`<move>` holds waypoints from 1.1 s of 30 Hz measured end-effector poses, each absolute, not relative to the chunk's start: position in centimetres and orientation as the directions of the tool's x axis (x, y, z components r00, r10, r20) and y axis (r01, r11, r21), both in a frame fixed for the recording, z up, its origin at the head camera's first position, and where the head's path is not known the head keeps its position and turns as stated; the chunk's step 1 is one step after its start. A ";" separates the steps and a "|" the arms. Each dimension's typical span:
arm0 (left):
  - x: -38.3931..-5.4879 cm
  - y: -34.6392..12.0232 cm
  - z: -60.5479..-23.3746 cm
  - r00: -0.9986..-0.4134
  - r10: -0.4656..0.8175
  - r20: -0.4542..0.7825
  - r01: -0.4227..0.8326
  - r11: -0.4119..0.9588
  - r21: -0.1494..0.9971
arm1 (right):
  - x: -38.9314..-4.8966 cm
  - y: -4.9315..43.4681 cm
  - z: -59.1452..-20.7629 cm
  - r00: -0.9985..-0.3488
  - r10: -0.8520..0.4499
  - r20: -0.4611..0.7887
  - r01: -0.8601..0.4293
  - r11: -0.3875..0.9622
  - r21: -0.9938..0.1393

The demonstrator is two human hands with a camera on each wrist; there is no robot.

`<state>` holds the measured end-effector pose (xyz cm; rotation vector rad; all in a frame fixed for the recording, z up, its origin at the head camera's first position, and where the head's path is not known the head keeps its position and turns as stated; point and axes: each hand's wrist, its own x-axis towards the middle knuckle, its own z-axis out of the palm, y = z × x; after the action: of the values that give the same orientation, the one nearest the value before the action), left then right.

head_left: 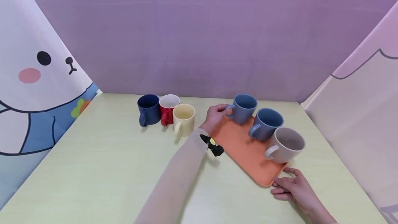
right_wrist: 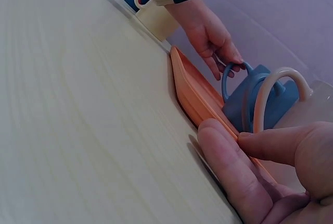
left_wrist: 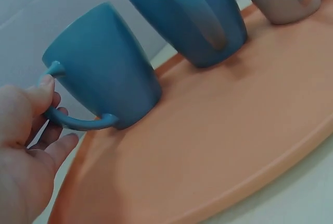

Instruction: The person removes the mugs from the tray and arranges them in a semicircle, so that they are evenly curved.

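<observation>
An orange tray [head_left: 237, 144] lies at an angle on the table, bearing three mugs in a row. My left hand [head_left: 215, 116] pinches the handle of the farthest blue mug [head_left: 245, 108], thumb and fingers around it in the left wrist view. That mug's base meets the tray's far end. Beside it stand a second blue mug [head_left: 268, 124] and, nearest me, a pale grey-beige mug [head_left: 286, 145], handles turned to the left. At the near corner my right hand [head_left: 293, 187] grips the tray's rim between thumb and fingers.
Left of the tray, a dark blue mug [head_left: 149, 109], a red mug [head_left: 169, 108] with a white inside and a cream mug [head_left: 184, 119] stand close together. A purple backdrop [head_left: 199, 37] rises behind the table [head_left: 102, 161], and printed cloth panels flank both sides.
</observation>
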<state>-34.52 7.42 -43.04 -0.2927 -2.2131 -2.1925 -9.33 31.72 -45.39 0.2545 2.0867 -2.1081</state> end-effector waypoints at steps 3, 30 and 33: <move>-34.1 7.2 -43.2 -0.982 0.140 0.124 0.115 -0.066 0.991 | -9.2 31.8 -45.4 -0.971 -0.010 -0.240 0.240 -0.007 -0.971; -31.8 5.2 -42.4 -0.943 0.327 -0.066 -0.141 -0.212 0.967 | -9.3 31.8 -45.3 -0.965 -0.038 -0.261 0.260 0.015 -0.965; -31.4 5.1 -42.3 -0.944 0.322 -0.071 -0.140 -0.195 0.971 | -9.2 31.9 -45.2 -0.962 -0.043 -0.270 0.270 0.018 -0.963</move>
<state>-31.36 5.10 -42.31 -0.2575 -2.1459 -2.6799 -9.25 31.88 -45.20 0.2365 2.0682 -2.0432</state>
